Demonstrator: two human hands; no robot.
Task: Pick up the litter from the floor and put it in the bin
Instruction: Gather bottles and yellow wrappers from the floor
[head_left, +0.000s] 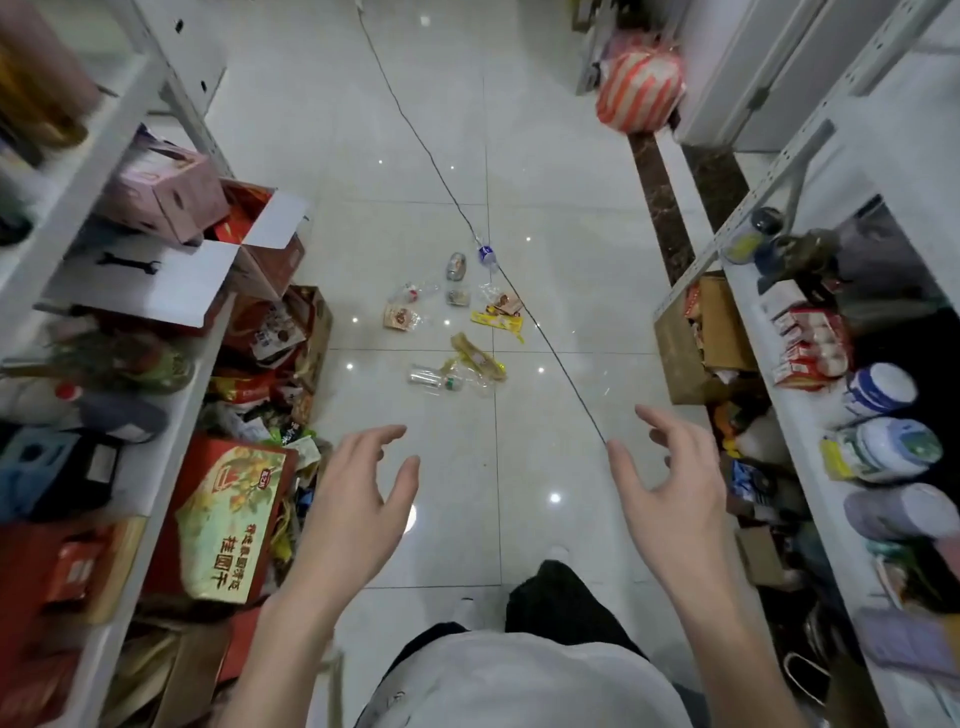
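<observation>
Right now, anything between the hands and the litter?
Only bare tile lies between the left hand, the right hand and the nearest litter, a clear bottle. A thin black cord runs past the pile toward the right hand. No bin in view.

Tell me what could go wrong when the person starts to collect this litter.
1. The thin black cable runs across the glossy floor through the litter; a foot or hand could snag it.
2. The clear bottle is hard to see there and may roll or be missed.
3. No bin is in view.
</observation>
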